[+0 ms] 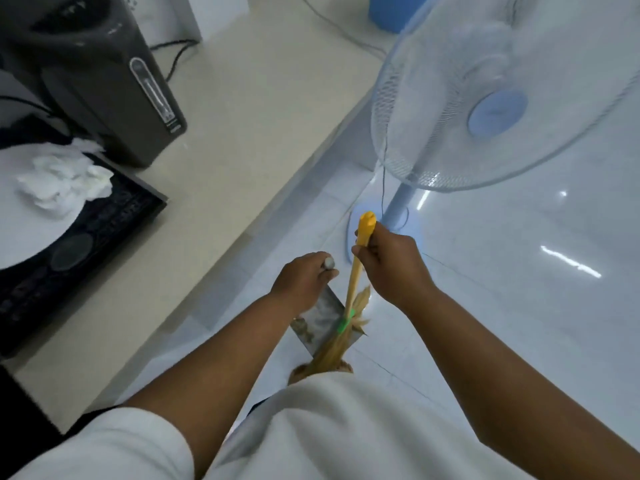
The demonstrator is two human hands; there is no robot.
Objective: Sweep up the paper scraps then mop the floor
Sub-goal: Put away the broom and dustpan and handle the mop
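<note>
Hands point(303, 280) point(389, 266) round straw broom point(334, 351), metal dustpan point(322, 311)

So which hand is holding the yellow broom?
The right hand, the one nearer the fan; it grips the broom by its yellow handle. The left hand holds the grey handle of the metal dustpan instead.

So the person's in a plain white top point(346, 427), kinda off-white in this light, loose, with soft folds across the front. Short sleeves too: the left sleeve point(121, 445) is wide and roomy at the cuff. Both forearms are bare right down to the left hand point(304, 282) and right hand point(391, 265). There's a dark sliver between sleeve and front, can't tell what it is.
</note>
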